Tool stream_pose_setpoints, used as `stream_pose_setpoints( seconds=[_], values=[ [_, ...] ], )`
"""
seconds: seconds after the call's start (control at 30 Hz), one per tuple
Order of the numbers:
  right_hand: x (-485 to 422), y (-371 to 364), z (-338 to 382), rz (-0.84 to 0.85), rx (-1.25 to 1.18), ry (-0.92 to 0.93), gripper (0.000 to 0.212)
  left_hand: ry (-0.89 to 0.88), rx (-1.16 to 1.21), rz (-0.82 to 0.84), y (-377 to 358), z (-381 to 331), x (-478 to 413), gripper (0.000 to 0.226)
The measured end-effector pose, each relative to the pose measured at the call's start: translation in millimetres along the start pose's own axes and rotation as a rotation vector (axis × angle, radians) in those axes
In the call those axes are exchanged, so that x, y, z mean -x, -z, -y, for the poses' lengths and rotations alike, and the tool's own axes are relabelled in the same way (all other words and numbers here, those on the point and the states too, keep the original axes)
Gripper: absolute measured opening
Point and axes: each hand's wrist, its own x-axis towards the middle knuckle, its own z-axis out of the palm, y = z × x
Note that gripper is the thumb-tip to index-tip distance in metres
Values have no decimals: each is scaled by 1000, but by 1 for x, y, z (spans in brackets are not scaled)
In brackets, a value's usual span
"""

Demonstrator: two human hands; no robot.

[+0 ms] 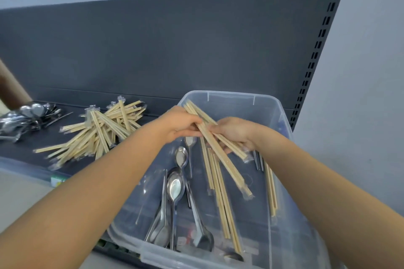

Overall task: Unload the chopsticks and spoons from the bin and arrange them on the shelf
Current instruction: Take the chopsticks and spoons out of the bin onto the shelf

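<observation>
Left hand, right hand: fingers curled round slim wooden chopsticks over clear plastic bin.

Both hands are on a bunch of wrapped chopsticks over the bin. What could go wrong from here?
1. The held chopsticks fan out unevenly between the left hand and right hand; a pair could slip back into the bin.
2. The chopstick pile on the shelf lies criss-crossed with ends near the front edge; dropping more on top may push some off.
</observation>
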Motion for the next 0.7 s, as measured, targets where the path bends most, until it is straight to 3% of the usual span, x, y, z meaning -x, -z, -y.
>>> stream_pose_setpoints(
  seconds=[0.07, 0.2, 0.27, 0.47, 0.53, 0.7],
  values=[
    [5, -7, 4, 19, -169, 63, 27, -79, 77, -37, 6, 1, 7, 10],
    [13, -22, 21, -95, -72, 242, 23, -190, 224, -125, 21, -1, 23, 8],
    [15, -34, 37, -107, -54, 307, 20, -247, 179, -143, 33, -5, 34, 19],
    [14, -102, 102, -108, -10, 380, 28, -381, -36, -198, 95, -18, 66, 18],
    [5, -125, 124, -135, 134, 417, 32, -362, -42, -202, 130, -17, 72, 22],
    [-33, -198, 171, -388, 618, 481, 31, -316, 19, -175, 226, -4, 78, 30]
  ],
)
